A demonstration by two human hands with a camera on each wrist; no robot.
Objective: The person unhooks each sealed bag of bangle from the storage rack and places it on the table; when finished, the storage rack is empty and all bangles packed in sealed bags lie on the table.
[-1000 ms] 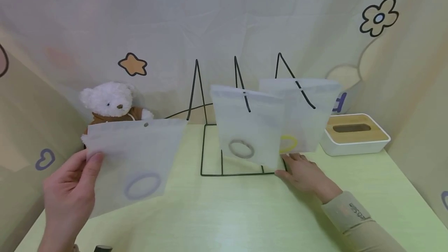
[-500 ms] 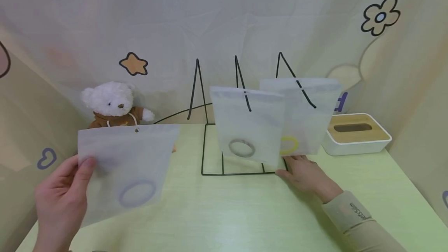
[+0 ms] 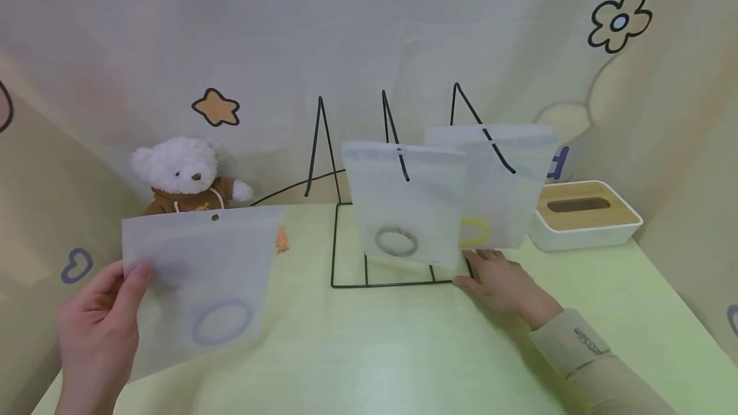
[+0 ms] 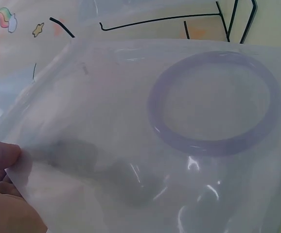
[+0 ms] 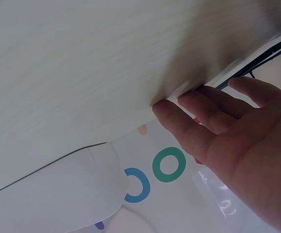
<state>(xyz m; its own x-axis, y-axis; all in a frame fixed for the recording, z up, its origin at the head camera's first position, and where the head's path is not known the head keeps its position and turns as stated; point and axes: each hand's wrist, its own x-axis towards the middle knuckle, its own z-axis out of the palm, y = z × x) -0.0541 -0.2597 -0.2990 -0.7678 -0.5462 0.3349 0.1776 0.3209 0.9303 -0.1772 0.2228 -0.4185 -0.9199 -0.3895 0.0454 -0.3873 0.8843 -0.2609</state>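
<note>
My left hand (image 3: 100,332) pinches the left edge of a frosted plastic bag (image 3: 190,280) between thumb and fingers. A pale purple ring (image 4: 156,107) shows through the bag, and a small hole sits near its top edge. My right hand (image 3: 501,280) rests at the right front corner of a black wire rack (image 3: 398,285), fingers extended and fingertips at the tabletop. From the rack's middle hook hangs a frosted bag (image 3: 415,200) with a grey ring. Behind it, on the right hook, hangs another bag (image 3: 513,197) with a yellow ring, partly covered by the front one.
A white plush bear (image 3: 179,165) in a brown top sits at the back left, its lower part hidden by the held bag. Near it lies a small orange item (image 3: 281,240). A white tissue box (image 3: 588,216) with a wooden lid stands right. A patterned curtain (image 3: 357,31) hangs behind.
My left hand has drawn the bag leftward and down, away from the rack's left hook. The orange item has come into sight beside it. My right hand stays at the rack's corner.
</note>
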